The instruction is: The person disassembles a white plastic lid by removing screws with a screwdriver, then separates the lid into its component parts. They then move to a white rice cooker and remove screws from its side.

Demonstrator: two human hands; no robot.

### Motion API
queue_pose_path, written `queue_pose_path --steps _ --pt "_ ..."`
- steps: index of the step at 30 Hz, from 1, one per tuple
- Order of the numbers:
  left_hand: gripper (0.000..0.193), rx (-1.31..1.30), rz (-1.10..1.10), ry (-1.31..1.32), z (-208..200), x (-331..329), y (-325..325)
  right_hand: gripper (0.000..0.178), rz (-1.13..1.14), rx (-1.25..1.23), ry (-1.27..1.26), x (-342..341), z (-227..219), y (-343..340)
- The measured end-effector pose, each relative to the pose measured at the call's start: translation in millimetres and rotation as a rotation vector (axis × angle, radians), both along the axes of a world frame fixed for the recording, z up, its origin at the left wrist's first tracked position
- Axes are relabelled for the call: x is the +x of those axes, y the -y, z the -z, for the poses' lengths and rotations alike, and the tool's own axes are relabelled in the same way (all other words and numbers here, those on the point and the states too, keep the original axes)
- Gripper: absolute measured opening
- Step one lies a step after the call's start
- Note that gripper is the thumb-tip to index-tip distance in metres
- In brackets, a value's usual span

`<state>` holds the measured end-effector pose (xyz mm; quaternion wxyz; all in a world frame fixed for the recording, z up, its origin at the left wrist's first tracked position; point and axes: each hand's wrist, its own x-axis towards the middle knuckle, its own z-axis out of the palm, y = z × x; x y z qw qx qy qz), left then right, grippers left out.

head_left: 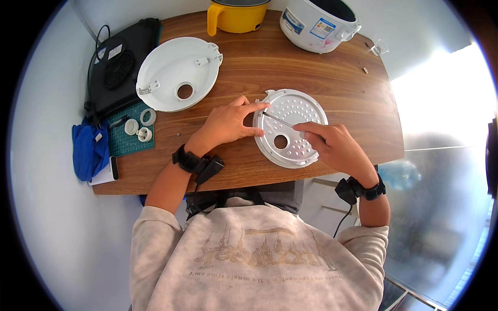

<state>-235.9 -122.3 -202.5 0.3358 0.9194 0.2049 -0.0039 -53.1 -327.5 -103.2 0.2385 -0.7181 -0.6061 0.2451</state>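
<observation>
A round silvery metal plate (308, 111), dotted with small bumps and with one round hole, lies on the wooden table in front of me. It looks like a rice cooker's inner lid. My left hand (225, 124) reaches its left rim, thumb and index finger stretched apart and touching the edge. In my right hand (337, 147) is a screwdriver (279, 120), gripped near its handle, which the fingers mostly cover. The shaft slants across the plate, and its tip meets the rim area close to my left index finger.
A white oval lid cover (179, 67) lies inner side up. Behind stand a yellow handled pot (238, 18) and a white rice cooker body (316, 28). At left are a black appliance (122, 62), a green cutting mat (120, 142), white round parts (144, 135) and blue cloth (89, 150).
</observation>
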Motion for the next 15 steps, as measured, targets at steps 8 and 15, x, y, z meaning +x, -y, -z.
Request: queue_pose_path --steps 8,15 --pt "0.078 -0.033 0.003 -0.043 -6 1 1 0.022 0.027 -0.128 0.008 -6 -9 -7" --pt "0.078 -0.015 0.002 -0.034 -6 0 2 0.023 -0.031 -0.050 0.046 -5 -6 -9"
